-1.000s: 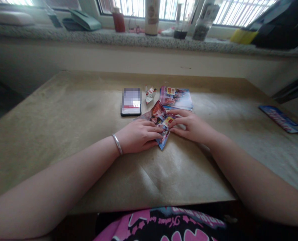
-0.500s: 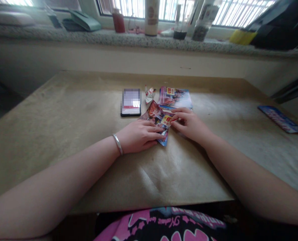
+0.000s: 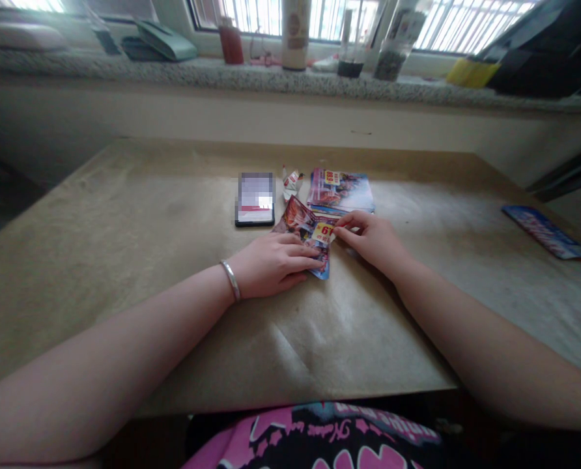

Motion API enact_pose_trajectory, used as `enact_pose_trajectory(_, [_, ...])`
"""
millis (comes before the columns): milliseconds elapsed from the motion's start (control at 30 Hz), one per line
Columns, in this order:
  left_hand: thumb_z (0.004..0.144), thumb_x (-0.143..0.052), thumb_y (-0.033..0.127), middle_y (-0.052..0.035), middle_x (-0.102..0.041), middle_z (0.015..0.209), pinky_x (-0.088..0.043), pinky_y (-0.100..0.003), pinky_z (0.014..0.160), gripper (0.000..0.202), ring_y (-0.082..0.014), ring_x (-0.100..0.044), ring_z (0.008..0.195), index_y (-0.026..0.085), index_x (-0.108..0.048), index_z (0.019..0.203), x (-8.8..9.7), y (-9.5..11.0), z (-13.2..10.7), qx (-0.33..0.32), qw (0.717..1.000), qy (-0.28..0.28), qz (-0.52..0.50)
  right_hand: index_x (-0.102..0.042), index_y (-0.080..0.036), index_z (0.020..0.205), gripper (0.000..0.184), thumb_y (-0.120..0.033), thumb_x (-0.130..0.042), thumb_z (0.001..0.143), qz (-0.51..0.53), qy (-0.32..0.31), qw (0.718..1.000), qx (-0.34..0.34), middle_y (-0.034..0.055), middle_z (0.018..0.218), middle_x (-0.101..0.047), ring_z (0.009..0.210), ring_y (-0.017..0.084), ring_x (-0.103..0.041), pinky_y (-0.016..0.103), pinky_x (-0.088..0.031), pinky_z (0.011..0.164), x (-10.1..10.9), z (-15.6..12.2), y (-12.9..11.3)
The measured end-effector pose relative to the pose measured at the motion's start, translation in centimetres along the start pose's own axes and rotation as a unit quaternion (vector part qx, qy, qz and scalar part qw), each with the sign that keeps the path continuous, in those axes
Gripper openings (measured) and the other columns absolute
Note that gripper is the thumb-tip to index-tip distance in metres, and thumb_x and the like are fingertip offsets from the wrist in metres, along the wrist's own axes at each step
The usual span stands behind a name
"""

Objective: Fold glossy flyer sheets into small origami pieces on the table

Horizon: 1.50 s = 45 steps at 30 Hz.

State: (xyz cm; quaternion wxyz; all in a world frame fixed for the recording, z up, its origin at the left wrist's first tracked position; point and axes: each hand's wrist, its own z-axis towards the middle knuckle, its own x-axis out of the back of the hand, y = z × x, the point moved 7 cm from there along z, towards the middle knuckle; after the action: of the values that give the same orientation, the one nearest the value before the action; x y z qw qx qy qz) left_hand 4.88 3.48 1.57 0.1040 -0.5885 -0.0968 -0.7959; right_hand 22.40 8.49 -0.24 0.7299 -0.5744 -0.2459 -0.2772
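My left hand lies flat, fingers stretched out, on a colourful glossy printed sheet, pressing it to the table. On that sheet is a yellow price sticker with red figures. My right hand pinches the sticker's right edge between thumb and forefinger, and that edge looks slightly raised. Just beyond my right hand sits a stack of similar printed sheets, the top one bearing a price sticker too. A crumpled piece of printed paper rests beside the stack.
A phone with a blurred screen lies left of the crumpled paper. Far to the right is a blue printed packet or leaflet. Bottles, a glasses case and other items line the stone windowsill behind the brown-covered table.
My right fingers have closed into a tighter pinch at the sticker's edge. The sheet has turned slightly under my left hand, which stays nearly still.
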Motion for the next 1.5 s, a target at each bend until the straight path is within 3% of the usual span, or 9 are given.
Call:
enact_pose_trajectory(167, [0.093,-0.046,0.028,-0.0025,-0.063,0.125,-0.049,-0.041,0.095,0.034,-0.0231,-0.059,0.109,0.024,-0.061,0.123,-0.1,0.0,0.0,0.004,1.000,-0.001,0.000,-0.066,-0.021,0.079,0.014,-0.034,-0.062,0.078,-0.002,0.020,1.000,0.015,0.0011,0.073,-0.068,0.063,0.015,-0.059,0.030,-0.045,0.063,0.1,0.3,0.1])
enact_pose_trajectory(333, [0.091,-0.048,0.023,-0.0045,-0.063,0.125,-0.047,-0.041,0.098,0.035,-0.0230,-0.056,0.111,0.023,-0.061,0.123,-0.2,-0.1,0.1,0.006,0.999,-0.002,-0.032,-0.063,-0.021,0.081,0.012,-0.031,-0.064,0.075,0.075,0.036,0.996,0.013,0.0008,0.074,-0.067,0.068,0.016,-0.061,0.029,-0.046,0.063,-0.1,0.6,0.4])
enact_pose_trajectory(600, [0.091,-0.050,0.025,-0.0049,-0.061,0.126,-0.044,-0.043,0.103,0.030,-0.0232,-0.053,0.116,0.026,-0.066,0.115,-0.6,-0.3,-0.1,0.005,0.993,0.005,-0.121,-0.055,-0.021,0.078,0.014,-0.029,-0.065,0.074,0.120,0.052,0.991,0.014,-0.0028,0.067,-0.063,0.061,0.013,-0.058,0.029,-0.046,0.063,-0.2,0.8,0.5])
enact_pose_trajectory(767, [0.090,-0.050,0.025,-0.0071,-0.064,0.119,-0.042,-0.041,0.105,0.027,-0.0207,-0.054,0.116,0.021,-0.066,0.112,-0.7,-0.7,0.1,0.018,0.987,0.020,-0.161,-0.052,-0.022,0.082,0.019,-0.031,-0.066,0.073,0.123,0.072,0.990,0.013,-0.0054,0.062,-0.059,0.057,0.012,-0.056,0.028,-0.045,0.059,0.0,0.8,0.5])
enact_pose_trajectory(933, [0.088,-0.054,0.030,-0.0087,-0.054,0.134,-0.033,-0.047,0.111,0.039,-0.0248,-0.044,0.128,0.021,-0.056,0.126,-1.3,-0.9,0.2,0.064,0.992,-0.017,-0.108,-0.046,-0.023,0.102,0.043,-0.033,-0.070,0.068,0.194,0.068,0.978,-0.018,-0.0074,0.060,-0.060,0.056,0.014,-0.060,0.027,-0.047,0.055,-0.3,0.8,0.7])
enact_pose_trajectory(1067, [0.091,-0.050,0.036,-0.0110,-0.045,0.143,-0.032,-0.051,0.111,0.044,-0.0287,-0.038,0.133,0.021,-0.051,0.132,-1.8,-1.1,0.1,0.092,0.993,-0.053,-0.059,-0.051,-0.021,0.096,0.041,-0.037,-0.072,0.065,0.221,0.039,0.974,-0.044,-0.0051,0.062,-0.062,0.055,0.014,-0.061,0.026,-0.048,0.052,-0.8,0.8,0.7])
enact_pose_trajectory(1233, [0.091,-0.047,0.038,-0.0116,-0.055,0.130,-0.040,-0.044,0.104,0.041,-0.0268,-0.050,0.119,0.019,-0.057,0.127,-1.1,-0.5,0.3,0.084,0.996,-0.028,-0.006,-0.051,-0.020,0.071,0.034,-0.043,-0.075,0.062,0.235,0.014,0.970,-0.062,-0.0017,0.061,-0.063,0.055,0.012,-0.061,0.024,-0.047,0.051,-1.1,0.6,0.6])
enact_pose_trajectory(1333, [0.092,-0.045,0.038,-0.0118,-0.061,0.119,-0.045,-0.042,0.098,0.040,-0.0253,-0.055,0.109,0.015,-0.060,0.122,-0.6,-0.3,0.5,0.094,0.995,-0.024,0.033,-0.051,-0.020,0.071,0.034,-0.044,-0.074,0.062,0.224,0.014,0.973,-0.061,-0.0009,0.062,-0.064,0.056,0.012,-0.060,0.024,-0.046,0.051,-1.1,0.4,0.5])
enact_pose_trajectory(1500, [0.091,-0.046,0.039,-0.0114,-0.061,0.115,-0.046,-0.041,0.095,0.038,-0.0258,-0.055,0.107,0.015,-0.060,0.117,-0.6,-0.3,0.5,0.105,0.993,-0.024,0.050,-0.051,-0.021,0.074,0.029,-0.041,-0.070,0.066,0.220,-0.006,0.975,-0.017,-0.0028,0.065,-0.062,0.054,0.011,-0.056,0.025,-0.045,0.052,-1.2,0.1,0.0])
